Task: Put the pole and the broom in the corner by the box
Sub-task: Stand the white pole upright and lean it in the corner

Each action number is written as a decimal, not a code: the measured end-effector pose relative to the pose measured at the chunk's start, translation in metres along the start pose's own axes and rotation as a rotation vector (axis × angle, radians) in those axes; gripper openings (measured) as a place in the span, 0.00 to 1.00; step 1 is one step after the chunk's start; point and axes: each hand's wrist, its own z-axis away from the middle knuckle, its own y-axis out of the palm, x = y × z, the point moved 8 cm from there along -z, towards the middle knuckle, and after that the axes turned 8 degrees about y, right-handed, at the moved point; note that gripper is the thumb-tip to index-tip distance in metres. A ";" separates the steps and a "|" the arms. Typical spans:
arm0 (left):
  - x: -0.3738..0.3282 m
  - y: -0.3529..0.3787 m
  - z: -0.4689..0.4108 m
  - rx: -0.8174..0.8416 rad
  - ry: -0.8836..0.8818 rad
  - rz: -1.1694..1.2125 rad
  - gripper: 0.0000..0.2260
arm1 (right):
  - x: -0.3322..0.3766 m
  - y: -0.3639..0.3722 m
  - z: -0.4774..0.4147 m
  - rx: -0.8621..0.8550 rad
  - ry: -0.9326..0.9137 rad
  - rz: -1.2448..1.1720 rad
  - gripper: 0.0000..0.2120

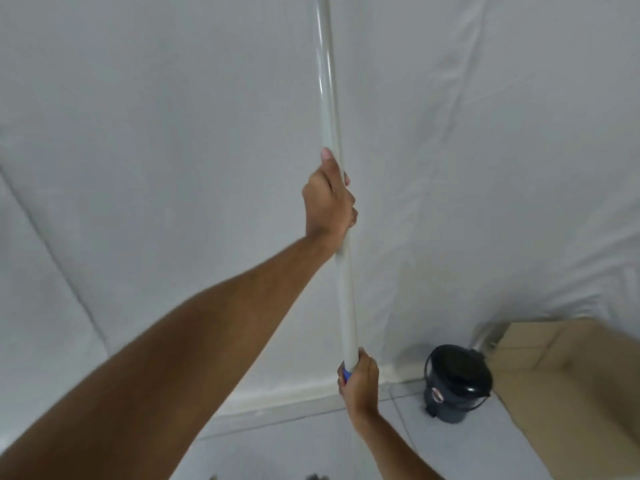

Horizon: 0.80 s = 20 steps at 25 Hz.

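Note:
A long pale grey pole (347, 292) stands nearly upright in front of me, running from the floor area up past the top of the view. My left hand (329, 199) grips it high up. Lower down, my right hand (360, 381) is closed around the pole where a blue band shows. A brown cardboard box (568, 386) sits on the floor at the lower right, against the white wall. The pole's lower end is hidden, and no broom head is visible.
A dark lidded bucket (457, 384) with a wire handle stands on the pale tiled floor (294, 441) just left of the box. A metal rod (483, 337) lies behind the box. White sheeting (173, 133) covers the walls.

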 end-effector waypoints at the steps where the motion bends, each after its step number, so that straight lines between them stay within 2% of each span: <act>1: -0.016 0.036 0.011 0.071 0.017 0.003 0.25 | 0.007 -0.018 0.008 0.008 0.007 -0.045 0.09; 3: -0.039 0.103 0.038 0.210 0.060 0.014 0.25 | 0.027 -0.063 0.013 0.002 -0.039 -0.095 0.09; 5: -0.051 0.152 0.063 0.315 0.104 0.024 0.23 | 0.042 -0.098 0.019 -0.023 -0.007 -0.195 0.08; 8: -0.063 0.216 0.105 0.420 0.153 0.015 0.22 | 0.048 -0.152 0.025 -0.045 -0.044 -0.273 0.13; 11: -0.067 0.262 0.129 0.477 0.183 0.000 0.22 | 0.055 -0.196 0.017 -0.042 -0.077 -0.317 0.17; 20: -0.032 0.395 0.129 0.549 0.267 0.071 0.22 | 0.087 -0.315 -0.066 -0.103 -0.127 -0.388 0.19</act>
